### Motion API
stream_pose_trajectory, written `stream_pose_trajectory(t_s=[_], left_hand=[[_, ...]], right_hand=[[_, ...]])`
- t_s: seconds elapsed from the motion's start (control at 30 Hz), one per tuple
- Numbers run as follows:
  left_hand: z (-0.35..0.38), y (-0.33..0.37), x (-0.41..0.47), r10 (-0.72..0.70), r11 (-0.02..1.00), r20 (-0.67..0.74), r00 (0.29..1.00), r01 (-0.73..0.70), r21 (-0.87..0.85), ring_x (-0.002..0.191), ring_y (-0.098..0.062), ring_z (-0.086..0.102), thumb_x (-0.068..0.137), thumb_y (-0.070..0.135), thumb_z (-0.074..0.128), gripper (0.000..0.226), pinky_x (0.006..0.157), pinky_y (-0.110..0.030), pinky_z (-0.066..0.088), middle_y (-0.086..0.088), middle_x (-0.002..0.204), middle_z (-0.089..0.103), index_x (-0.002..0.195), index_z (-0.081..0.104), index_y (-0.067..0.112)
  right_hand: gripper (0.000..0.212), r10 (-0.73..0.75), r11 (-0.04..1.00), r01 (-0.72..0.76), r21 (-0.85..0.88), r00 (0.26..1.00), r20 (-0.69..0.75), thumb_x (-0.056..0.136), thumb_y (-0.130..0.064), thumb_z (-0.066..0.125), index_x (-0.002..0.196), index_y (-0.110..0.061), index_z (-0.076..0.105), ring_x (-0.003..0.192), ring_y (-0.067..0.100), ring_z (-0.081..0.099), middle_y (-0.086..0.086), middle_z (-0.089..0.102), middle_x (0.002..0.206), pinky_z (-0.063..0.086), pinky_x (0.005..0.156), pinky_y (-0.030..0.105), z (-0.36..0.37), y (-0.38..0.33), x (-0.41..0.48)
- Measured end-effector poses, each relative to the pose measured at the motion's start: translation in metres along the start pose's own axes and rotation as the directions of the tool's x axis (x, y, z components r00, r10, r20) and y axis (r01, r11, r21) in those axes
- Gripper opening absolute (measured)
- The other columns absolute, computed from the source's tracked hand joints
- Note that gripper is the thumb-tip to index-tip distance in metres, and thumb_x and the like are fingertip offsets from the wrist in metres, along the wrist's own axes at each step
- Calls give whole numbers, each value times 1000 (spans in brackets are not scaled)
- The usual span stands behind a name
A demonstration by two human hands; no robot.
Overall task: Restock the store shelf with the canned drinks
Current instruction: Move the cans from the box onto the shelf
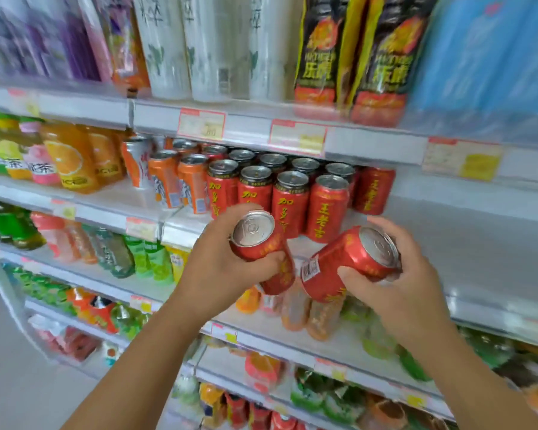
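Standing in rows on the shelf (448, 231): cans (289, 197), with bottles (66, 156) to their left and bare shelf to their right. Hovering just before that shelf's front edge: left hand (221, 268) and right hand (398, 283), side by side, each gripping a tilted can, left can (261, 246) and right can (348, 259), close together.

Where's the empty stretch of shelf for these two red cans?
In the head view, the bare shelf space lies right of the rows of red cans, just beyond the right hand and its red can.
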State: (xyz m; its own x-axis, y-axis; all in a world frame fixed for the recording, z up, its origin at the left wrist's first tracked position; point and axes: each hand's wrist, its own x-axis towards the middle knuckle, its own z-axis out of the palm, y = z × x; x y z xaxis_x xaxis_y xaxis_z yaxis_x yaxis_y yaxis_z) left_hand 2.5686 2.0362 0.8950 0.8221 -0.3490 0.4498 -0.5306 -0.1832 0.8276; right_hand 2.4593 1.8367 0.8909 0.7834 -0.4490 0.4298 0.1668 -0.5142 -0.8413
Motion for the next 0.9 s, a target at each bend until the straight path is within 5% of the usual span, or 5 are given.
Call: stream_pose_trajectory(t_s=[0.17,0.37,0.53,0.73,0.9], left_hand=[[38,10,24,-32,998,-3,999,32,-63,81,8,62,66,17,89,55,70,-5,43,22,90,66,109,57,28],[59,6,37,-61,995,21,998,63,-82,82,3,64,68,19,86,51,69,-7,46,12,96,69,110,59,26],[63,1,45,-75,994,22,997,76,-83,85,2,65,69,19,87,51,71,-8,46,12,100,68,111,59,27],[66,0,53,-75,989,46,996,80,-127,84,-1,66,61,30,83,51,70,-10,47,10,98,70,106,60,30],[67,0,58,-79,987,68,995,88,-138,85,1,66,68,18,87,50,70,-10,48,11,99,70,108,60,30]], right_hand=[[60,-27,997,17,-77,990,-138,65,-14,84,105,-40,48,82,-17,56,-29,59,93,39,69,1,-38,10,48],[55,24,960,-42,-276,997,-71,64,-29,82,109,-37,51,100,13,60,-18,61,101,48,90,35,-46,46,108],[52,46,950,-70,-304,995,-84,68,-37,80,109,-37,48,106,18,60,-8,63,111,48,93,37,-31,70,143],[89,113,978,-117,-172,993,-31,67,-27,87,139,-26,34,108,17,58,-5,54,121,47,95,33,-24,95,151],[74,174,950,-175,-260,984,-28,68,-26,86,127,-13,42,106,25,61,-1,55,114,50,92,40,-19,110,154]])
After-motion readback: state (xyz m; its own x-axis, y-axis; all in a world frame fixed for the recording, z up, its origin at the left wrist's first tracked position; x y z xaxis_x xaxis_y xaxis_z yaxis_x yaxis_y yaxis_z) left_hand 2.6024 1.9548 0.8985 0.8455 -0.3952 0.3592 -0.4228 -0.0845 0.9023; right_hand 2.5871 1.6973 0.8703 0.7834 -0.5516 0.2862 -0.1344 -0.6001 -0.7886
